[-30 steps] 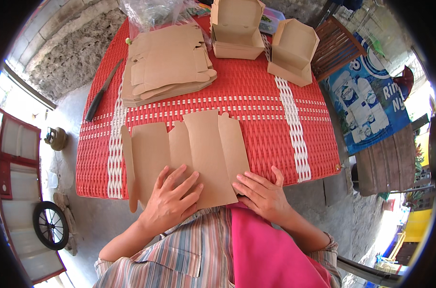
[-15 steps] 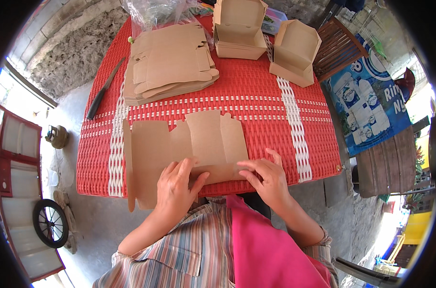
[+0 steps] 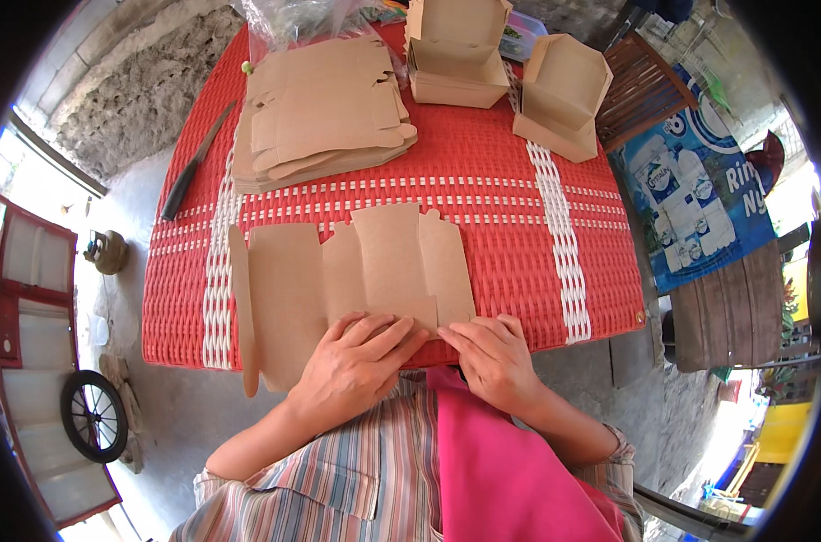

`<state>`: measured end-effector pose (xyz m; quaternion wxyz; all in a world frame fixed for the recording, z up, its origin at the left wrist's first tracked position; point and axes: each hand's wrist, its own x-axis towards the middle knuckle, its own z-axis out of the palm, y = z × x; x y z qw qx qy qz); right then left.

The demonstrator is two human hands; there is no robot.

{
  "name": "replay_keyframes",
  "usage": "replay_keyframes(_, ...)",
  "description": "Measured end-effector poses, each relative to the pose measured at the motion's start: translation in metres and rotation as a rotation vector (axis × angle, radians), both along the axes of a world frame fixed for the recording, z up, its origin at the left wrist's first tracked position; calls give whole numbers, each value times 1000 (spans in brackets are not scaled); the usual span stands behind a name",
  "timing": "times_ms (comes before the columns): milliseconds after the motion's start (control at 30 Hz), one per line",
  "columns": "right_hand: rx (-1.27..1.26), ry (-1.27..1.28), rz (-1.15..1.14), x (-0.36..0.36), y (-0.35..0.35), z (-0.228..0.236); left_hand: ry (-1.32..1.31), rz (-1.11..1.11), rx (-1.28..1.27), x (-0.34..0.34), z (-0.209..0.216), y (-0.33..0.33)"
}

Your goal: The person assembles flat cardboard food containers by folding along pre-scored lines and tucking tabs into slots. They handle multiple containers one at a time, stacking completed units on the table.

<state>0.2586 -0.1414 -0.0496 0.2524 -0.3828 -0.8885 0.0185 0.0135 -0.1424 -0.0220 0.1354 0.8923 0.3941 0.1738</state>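
Observation:
A partly folded brown cardboard box blank (image 3: 391, 248) lies at the table's near edge, its left end sticking out past that edge. One narrow flap (image 3: 415, 312) on its near side is folded inward over the panel. My left hand (image 3: 352, 361) lies across this folded edge, fingers stretched out and pressing down. At the right end of the fold, my right hand (image 3: 496, 357) pinches the cardboard, with its thumb partly hidden. Farther back sits a stack of flat box blanks (image 3: 325, 104). Assembled open boxes (image 3: 458, 86) are nested behind it, and a single open box (image 3: 562, 99) stands to their right.
A red and white woven cover (image 3: 510, 199) spreads over the table. A dark-handled knife (image 3: 194, 167) lies near the left edge. At the back are a clear plastic bag (image 3: 289, 23) and a plastic container (image 3: 523, 36). A wooden chair (image 3: 641, 86) stands at the far right.
Both hands have come down onto the near flap. It now lies flatter against the panel. My left hand has shifted right, and my right hand has closed at the fold's end.

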Motion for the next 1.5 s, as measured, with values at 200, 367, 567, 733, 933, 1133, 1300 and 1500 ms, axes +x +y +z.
replay_keyframes(200, 36, 2, -44, -2, -6, 1, 21, 34, 17, 2, 1, -4)
replay_keyframes(367, 67, 0, -57, 16, -4, 0, 81, 48, 45, -11, 4, -8)
replay_keyframes(567, 61, 18, -64, 23, -4, 1, 119, 95, -14, -40, 12, -20)
replay_keyframes(733, 60, 40, -95, 23, -8, -3, 187, 141, -12, -57, 8, -35)
replay_keyframes(933, 30, 263, 60, 20, -17, 7, 125, 163, 97, -49, -11, -27)
replay_keyframes(1133, 92, -44, 185, -20, -10, 30, -113, 120, 34, 2, -14, -12)
replay_keyframes(1300, -13, -176, 117, -4, 1, 14, -64, 70, 37, -1, 4, -12)
replay_keyframes(1500, -160, -50, 187, 0, 14, 17, -96, 114, 44, -26, 3, -21)
